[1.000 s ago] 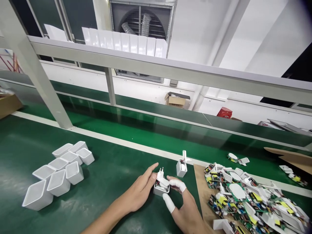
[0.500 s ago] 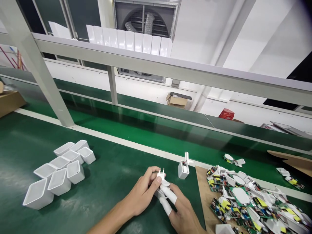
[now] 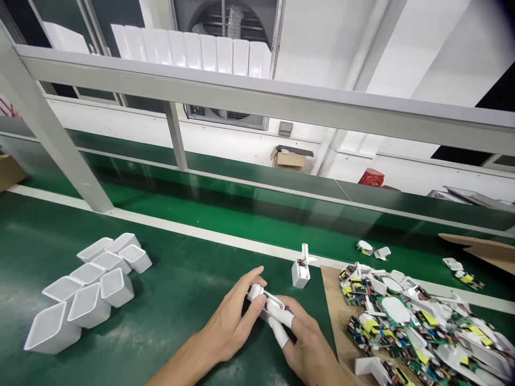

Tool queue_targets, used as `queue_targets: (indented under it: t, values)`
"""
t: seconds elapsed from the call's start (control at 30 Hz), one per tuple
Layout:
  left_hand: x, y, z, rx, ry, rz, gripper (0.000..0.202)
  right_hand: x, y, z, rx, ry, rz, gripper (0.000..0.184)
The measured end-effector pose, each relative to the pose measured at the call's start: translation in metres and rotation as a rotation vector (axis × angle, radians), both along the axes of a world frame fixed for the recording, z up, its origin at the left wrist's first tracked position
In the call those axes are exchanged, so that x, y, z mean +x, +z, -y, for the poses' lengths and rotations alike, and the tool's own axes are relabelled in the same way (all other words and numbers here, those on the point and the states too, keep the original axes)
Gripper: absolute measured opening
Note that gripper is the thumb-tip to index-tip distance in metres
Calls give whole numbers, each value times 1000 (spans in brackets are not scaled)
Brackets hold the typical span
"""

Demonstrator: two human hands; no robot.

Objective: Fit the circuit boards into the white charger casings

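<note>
While both palms face inward, left hand (image 3: 229, 324) and right hand (image 3: 309, 348) pinch charger (image 3: 259, 298).

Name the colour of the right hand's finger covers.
White finger covers, right hand holding charger casing; head view.

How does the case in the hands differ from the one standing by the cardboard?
The held case is tilted, gripped between the left hand and right hand, largely hidden; the standing case sits upright, untouched, on the green mat. The standing case has a part poking from its top; the held case's top is hidden. Both are small, white plastic.
</note>
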State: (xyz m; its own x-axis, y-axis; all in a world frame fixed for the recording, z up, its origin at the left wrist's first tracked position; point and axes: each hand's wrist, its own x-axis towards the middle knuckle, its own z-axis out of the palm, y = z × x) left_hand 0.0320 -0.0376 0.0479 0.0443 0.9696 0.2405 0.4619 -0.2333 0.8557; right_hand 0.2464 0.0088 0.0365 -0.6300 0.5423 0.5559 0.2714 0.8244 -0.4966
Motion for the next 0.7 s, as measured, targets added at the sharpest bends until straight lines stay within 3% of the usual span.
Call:
queue_targets:
  t: [0.17, 0.37, 0.57, 0.7]
  values:
    - [-1, -2, -2, 136, -55, 150, 67, 3, 2, 4, 19, 3, -108, 61]
    - [5, -1, -4, -13, -147, 319, 69, 3, 2, 5, -66, 33, 22, 58]
    - [7, 1, -5, -36, 26, 176, 49, 0, -6, 6, -65, -53, 10, 46]
    - [6, 2, -7, -39, 48, 178, 45, 1, -6, 7, -84, -72, 67, 38]
